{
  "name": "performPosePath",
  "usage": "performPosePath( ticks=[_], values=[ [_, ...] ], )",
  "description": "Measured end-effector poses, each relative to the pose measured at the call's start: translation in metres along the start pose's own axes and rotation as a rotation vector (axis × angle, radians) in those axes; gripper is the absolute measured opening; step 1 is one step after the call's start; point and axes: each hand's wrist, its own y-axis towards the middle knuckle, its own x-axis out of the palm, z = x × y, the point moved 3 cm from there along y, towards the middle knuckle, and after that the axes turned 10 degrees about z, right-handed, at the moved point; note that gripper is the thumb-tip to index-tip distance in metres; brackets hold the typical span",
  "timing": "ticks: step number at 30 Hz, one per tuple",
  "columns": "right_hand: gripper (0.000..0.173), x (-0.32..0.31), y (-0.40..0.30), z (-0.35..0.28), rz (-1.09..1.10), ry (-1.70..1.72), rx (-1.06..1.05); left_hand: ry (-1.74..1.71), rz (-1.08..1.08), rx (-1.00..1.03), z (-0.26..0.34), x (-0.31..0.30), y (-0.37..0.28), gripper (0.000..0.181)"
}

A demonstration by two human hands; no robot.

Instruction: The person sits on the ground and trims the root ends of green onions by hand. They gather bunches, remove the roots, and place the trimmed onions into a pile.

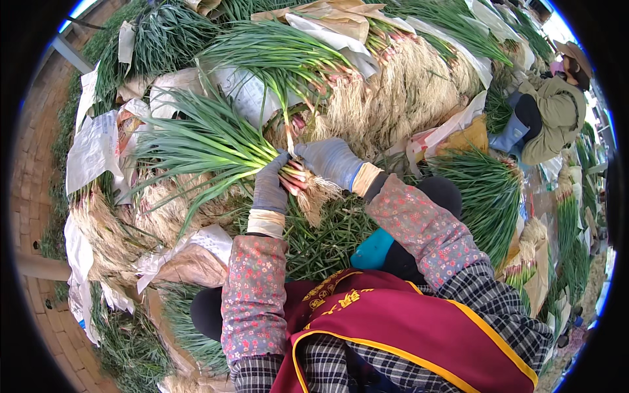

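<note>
My left hand (pixel 271 185), in a grey work glove, grips a bunch of green onions (pixel 236 152) just above the reddish stem bases. The leaves fan out to the left and the pale roots hang to the right. My right hand (pixel 330 159), gloved too, has its fingertips closed on the base of a single green onion stalk (pixel 287 123) that stands upright just behind the bunch. Beyond both hands lies a large heap of green onions with long straw-coloured roots (pixel 393 93).
Trimmed green leaves (pixel 329 233) litter the ground below my hands. More onions (pixel 481 196) lie at the right, where a crouching person (pixel 553 108) in a cap works. Sheets of sacking (pixel 196 260) are at the left, beside a brick floor (pixel 37 196).
</note>
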Motion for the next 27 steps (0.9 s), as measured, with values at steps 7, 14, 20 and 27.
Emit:
performPosePath(
  ticks=[7, 14, 20, 27],
  values=[
    [0.02, 0.007, -0.004, 0.014, -0.263, -0.229, 0.046, 0.3, 0.35, 0.208, -0.006, 0.013, 0.013, 0.024],
    [0.02, 0.023, -0.047, 0.158, -0.652, -0.466, 0.201, 0.255, 0.208, 0.332, -0.006, 0.02, -0.036, 0.017],
    [0.038, -0.009, -0.012, 0.046, -0.108, 0.455, 0.196, 0.216, 0.37, 0.459, -0.028, -0.021, -0.097, 0.009],
    [0.032, 0.086, 0.013, -0.026, 0.061, 0.714, 0.429, 0.133, 0.357, 0.332, -0.044, -0.04, -0.106, 0.011]
  ],
)
